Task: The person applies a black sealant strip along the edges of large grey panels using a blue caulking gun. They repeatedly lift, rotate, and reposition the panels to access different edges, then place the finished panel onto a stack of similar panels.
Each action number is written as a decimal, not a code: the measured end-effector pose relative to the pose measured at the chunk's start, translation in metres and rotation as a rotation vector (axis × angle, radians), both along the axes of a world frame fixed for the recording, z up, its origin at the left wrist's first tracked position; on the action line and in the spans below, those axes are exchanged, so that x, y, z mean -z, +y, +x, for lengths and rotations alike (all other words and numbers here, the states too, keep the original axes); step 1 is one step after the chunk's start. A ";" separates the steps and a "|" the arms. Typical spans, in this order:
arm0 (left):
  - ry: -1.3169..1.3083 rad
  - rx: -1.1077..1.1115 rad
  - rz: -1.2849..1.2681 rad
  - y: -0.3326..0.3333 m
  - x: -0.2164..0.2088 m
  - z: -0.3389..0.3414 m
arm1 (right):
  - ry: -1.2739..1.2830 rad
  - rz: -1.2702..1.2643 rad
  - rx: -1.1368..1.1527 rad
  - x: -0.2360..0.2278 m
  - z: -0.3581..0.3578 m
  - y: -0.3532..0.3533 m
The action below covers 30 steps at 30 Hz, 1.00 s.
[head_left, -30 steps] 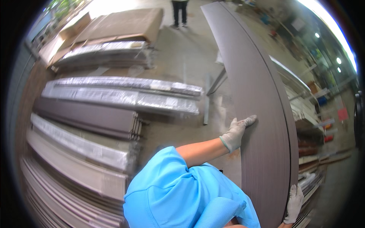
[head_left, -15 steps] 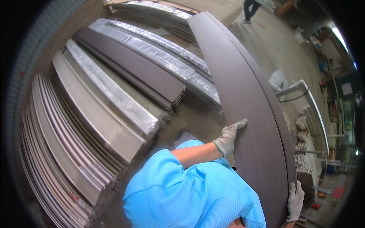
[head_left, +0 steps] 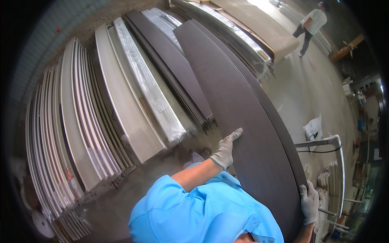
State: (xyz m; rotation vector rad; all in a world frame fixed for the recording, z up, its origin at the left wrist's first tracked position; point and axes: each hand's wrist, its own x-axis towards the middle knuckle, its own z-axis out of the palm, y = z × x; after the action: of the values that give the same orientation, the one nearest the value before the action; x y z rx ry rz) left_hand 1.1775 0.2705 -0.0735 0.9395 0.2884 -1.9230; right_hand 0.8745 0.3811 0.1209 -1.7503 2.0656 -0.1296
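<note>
A long dark brown panel [head_left: 243, 117] slants across the view from far left of centre to the near right. A seam runs along its length; whether it is one grooved board or two boards together I cannot tell. My left hand [head_left: 225, 150], in a pale knit glove, grips its left edge with the thumb on top and the other fingers hidden beneath. On the opposite edge, nearer to me, my right hand [head_left: 309, 202] is gloved too and closed around the panel's side.
Stacks of long pale panels [head_left: 125, 97] lie at the left, some in clear plastic wrap [head_left: 152, 89]. A brown panel stack [head_left: 174, 60] lies beside them. A metal-framed rack [head_left: 338, 141] stands close on the right, near a white bag [head_left: 314, 128]. Another person [head_left: 314, 24] is at the far right.
The panel's far end has swung left, over the wrapped stacks, and my view has turned with it. Both hands keep their hold. The other person now shows more fully.
</note>
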 end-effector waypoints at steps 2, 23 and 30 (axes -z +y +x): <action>-0.063 -0.042 0.021 -0.005 0.003 0.001 | 0.088 -0.078 -0.079 0.011 -0.002 -0.016; -0.373 -0.207 0.147 -0.091 0.111 -0.019 | -0.139 0.182 -0.193 0.190 -0.082 -0.182; -0.341 -0.308 0.160 -0.162 0.182 0.071 | -0.164 0.187 -0.225 0.273 -0.003 -0.257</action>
State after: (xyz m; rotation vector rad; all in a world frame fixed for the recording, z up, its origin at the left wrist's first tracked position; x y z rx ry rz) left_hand 1.2484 0.1085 -0.2552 1.2325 0.3644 -1.4482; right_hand 0.8717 0.1236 -0.1516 -1.7782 1.6957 -0.0115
